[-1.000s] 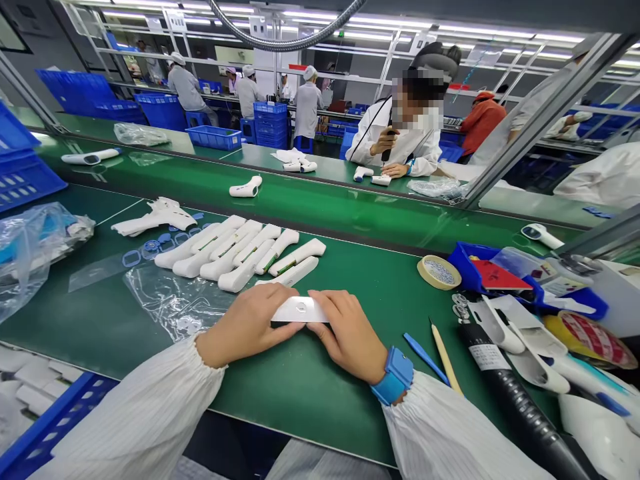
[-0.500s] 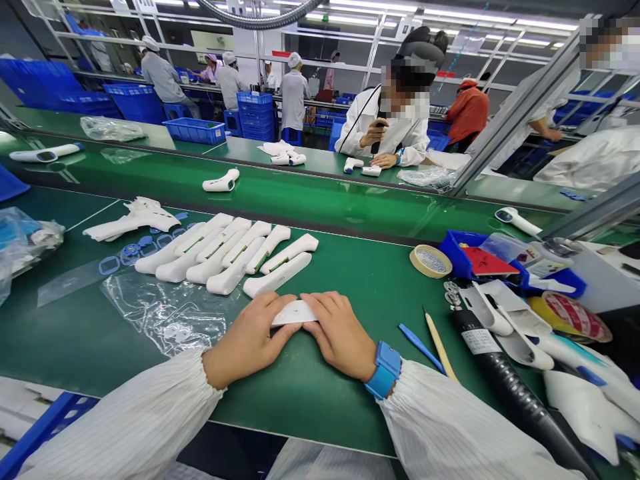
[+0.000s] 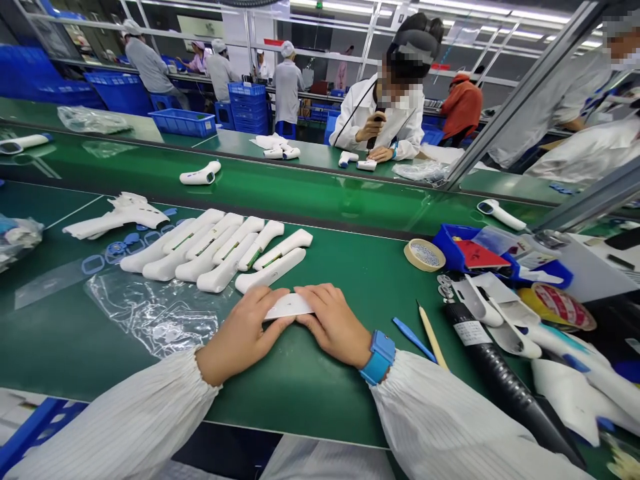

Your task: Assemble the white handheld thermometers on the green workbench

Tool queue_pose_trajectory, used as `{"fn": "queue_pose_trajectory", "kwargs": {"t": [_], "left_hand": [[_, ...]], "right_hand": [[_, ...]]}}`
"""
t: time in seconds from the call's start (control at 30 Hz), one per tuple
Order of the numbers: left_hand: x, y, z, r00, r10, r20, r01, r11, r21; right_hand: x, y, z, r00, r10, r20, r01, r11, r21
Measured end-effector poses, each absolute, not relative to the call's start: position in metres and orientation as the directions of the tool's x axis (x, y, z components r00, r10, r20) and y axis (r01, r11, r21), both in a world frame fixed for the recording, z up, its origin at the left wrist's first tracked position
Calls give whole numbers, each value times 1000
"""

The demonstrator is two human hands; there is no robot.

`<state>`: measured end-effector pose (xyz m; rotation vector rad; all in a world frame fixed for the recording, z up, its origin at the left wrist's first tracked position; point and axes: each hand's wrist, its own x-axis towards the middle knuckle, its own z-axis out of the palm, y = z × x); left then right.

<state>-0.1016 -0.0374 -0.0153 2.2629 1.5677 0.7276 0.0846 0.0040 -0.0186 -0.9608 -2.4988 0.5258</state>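
A flat white plastic shell piece (image 3: 289, 305) lies on the green mat (image 3: 310, 387), gripped from both ends. My left hand (image 3: 245, 333) closes on its left end with thumb underneath, and my right hand (image 3: 334, 321), above a blue wristband (image 3: 379, 357), closes on its right end. Just beyond the hands lies a row of several white thermometer housings (image 3: 215, 250). A clear plastic bag (image 3: 155, 310) lies flat to the left of my left hand.
A tape roll (image 3: 424, 255), a blue bin (image 3: 477, 257), a blue tool (image 3: 411, 339), a wooden stick (image 3: 431, 340) and a black-handled tool (image 3: 505, 383) crowd the right. White shell parts (image 3: 117, 215) lie at left. A person in white (image 3: 383, 120) works across the green conveyor (image 3: 300, 193).
The view has drifted a little, so everything sits slightly further left and up. Both hands stay closed on the white piece, which now looks tilted flatter.
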Motion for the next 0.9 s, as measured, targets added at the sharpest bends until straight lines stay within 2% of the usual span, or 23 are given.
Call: {"fn": "queue_pose_trajectory", "kwargs": {"t": [0.23,0.37,0.53,0.77,0.9], "left_hand": [[-105,-38,-16,353,860,368,765,-492,415],[-105,-38,-16,380,862,336,759,-498,419],[-102,-40,-18,295,907,299,800,-406,441],[-97,-36,-20,229,918,323,832,-357,426],[-101,-33,-18,295,898,326,813,-415,408]], "right_hand": [[91,7,-13,-710,652,266,499,732,-463],[90,4,-13,-726,642,246,529,751,-395],[84,2,-19,-703,657,271,583,752,-308],[81,4,-23,-662,688,296,614,725,-312],[84,8,-20,-680,677,282,577,731,-364]]}}
